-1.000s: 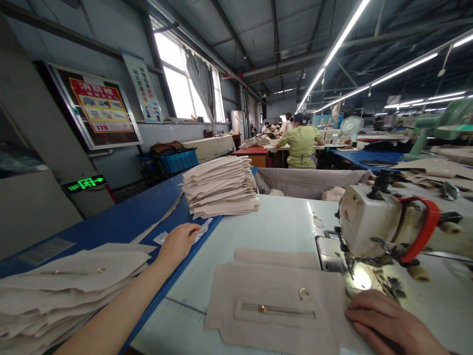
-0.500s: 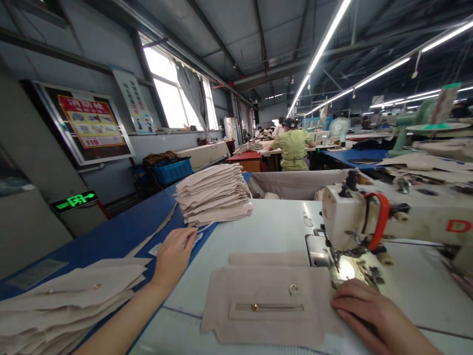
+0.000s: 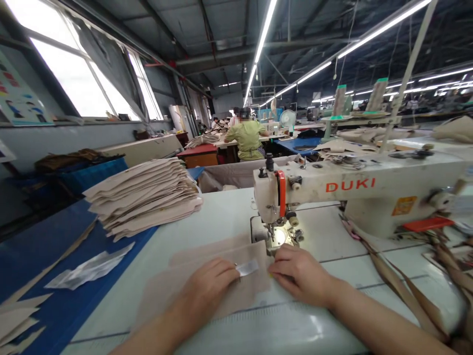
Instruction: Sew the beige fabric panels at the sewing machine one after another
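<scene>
A beige fabric panel, blurred, lies on the pale sewing table in front of the sewing machine. My left hand rests over the panel, its fingers closed on a small glossy whitish strip that lies against the fabric. Close to the lit needle area, my right hand has thumb and fingers pinched at the panel's right edge. A tiny yellow spot shows by those fingertips; what it is, I cannot tell.
A tall stack of beige fabric pieces stands on the left, with a crumpled translucent sheet before it on the blue surface. Brown straps trail at right. A person in a green top sits farther off.
My left hand has come from beside the stack onto the panel, bringing the whitish strip. The view has swung right. My right hand stays by the panel's right edge.
</scene>
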